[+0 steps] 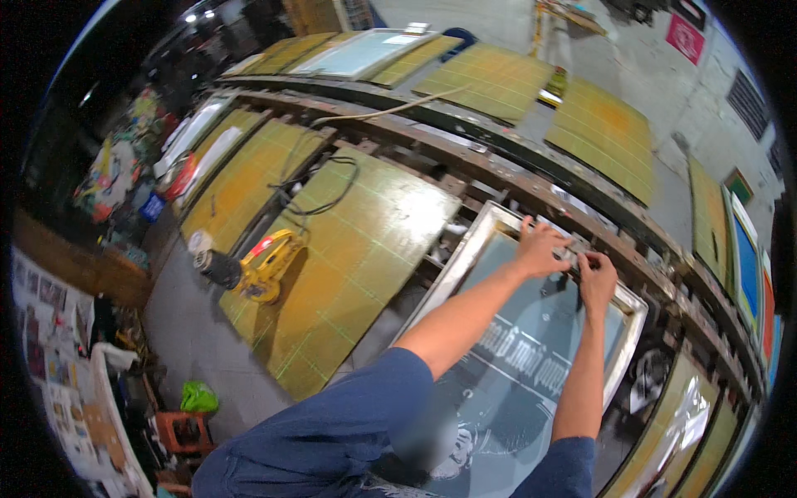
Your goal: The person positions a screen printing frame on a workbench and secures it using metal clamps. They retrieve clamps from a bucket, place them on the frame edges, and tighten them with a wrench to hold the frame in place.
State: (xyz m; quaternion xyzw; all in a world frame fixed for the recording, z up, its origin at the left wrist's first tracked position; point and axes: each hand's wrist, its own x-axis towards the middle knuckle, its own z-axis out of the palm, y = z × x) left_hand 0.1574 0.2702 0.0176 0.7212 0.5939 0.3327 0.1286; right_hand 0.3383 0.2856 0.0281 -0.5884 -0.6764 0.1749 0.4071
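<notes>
A screen-printing frame [633,332] with a pale rim and blue-grey mesh lies in front of me, with light lettering and a picture on it. At its far rim, my left hand [541,251] reaches over with bent fingers, its thumb against a small grey metal piece [574,249]. Just to the right, my right hand [598,284] pinches at the same piece, fingers pressed together. Fingers partly hide the piece, so its exact kind is unclear.
Left of the frame, a yellow and black heat gun [264,267] stands on a yellow-green printing board [357,274]. Its dark cord [336,195] loops across that board. A long metal rail [531,187] runs behind the frame. More boards [602,133] line the far side.
</notes>
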